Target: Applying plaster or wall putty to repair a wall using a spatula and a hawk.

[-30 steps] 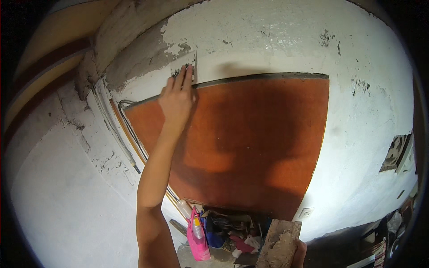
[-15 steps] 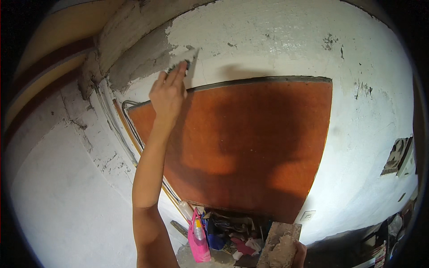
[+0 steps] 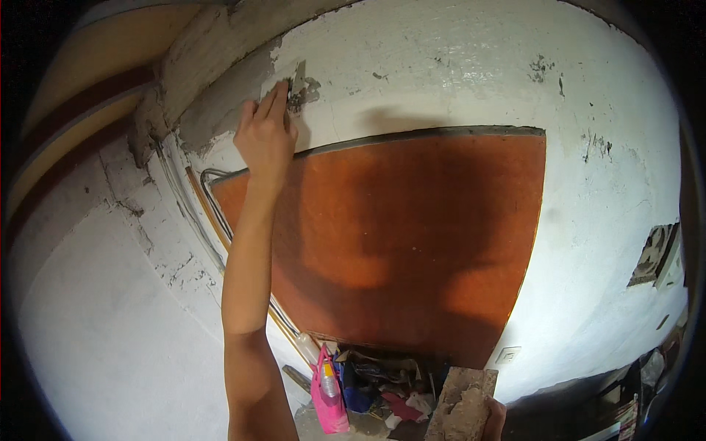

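Fingers (image 3: 280,99) of the left hand (image 3: 266,140), the nearer, are clamped on a flat-bladed tool (image 3: 296,73) just beyond their tips, its edge roughly upright by the wall (image 3: 412,81); the right hand (image 3: 496,421) grips a smeared board (image 3: 462,403) well below.

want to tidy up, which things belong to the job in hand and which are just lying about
In use:
- flat blade in the left hand
- board with brownish paste, held by the right hand
- patchy white wall

Apparently just lying about:
- pink bag
- clear bottle
- reddish cloth
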Motion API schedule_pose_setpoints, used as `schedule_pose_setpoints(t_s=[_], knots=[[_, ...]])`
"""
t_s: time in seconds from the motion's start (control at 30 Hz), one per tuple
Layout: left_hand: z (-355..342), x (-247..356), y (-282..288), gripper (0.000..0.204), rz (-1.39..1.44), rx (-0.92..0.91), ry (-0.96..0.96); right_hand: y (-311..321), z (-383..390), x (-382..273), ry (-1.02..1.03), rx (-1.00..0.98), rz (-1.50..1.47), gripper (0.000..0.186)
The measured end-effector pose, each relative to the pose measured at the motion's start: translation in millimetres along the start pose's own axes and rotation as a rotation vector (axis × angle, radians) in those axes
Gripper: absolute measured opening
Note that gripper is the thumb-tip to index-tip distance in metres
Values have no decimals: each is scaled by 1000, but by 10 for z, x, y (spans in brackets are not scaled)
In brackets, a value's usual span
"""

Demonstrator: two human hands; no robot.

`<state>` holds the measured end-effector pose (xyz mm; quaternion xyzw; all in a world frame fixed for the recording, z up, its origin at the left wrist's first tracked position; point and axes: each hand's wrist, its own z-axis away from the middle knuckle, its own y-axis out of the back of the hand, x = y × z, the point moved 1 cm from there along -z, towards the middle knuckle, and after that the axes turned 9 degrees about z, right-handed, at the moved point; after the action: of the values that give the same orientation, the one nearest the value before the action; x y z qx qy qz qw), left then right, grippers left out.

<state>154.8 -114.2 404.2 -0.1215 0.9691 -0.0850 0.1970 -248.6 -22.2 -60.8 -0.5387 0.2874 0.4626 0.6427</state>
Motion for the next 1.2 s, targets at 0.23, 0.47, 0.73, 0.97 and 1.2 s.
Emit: schedule_pose_setpoints(t_s=[0.23,0.47,0.73,0.97,1.2], knots=[[156,120,-25,47,53,-281,24,-32,44,7,-14,-29,-18,43],[-67,-26,-163,31,89,131,61,-20,49,-125,-29,-26,-22,44],[69,73,-552,22,127,207,298,51,110,-207,-16,-43,59,46],[235,240,-459,25,164,204,175,63,164,-185,-24,-27,43,47],[-7,-18,-143,33,262,97,242,11,185,-158,-29,8,20,48]])
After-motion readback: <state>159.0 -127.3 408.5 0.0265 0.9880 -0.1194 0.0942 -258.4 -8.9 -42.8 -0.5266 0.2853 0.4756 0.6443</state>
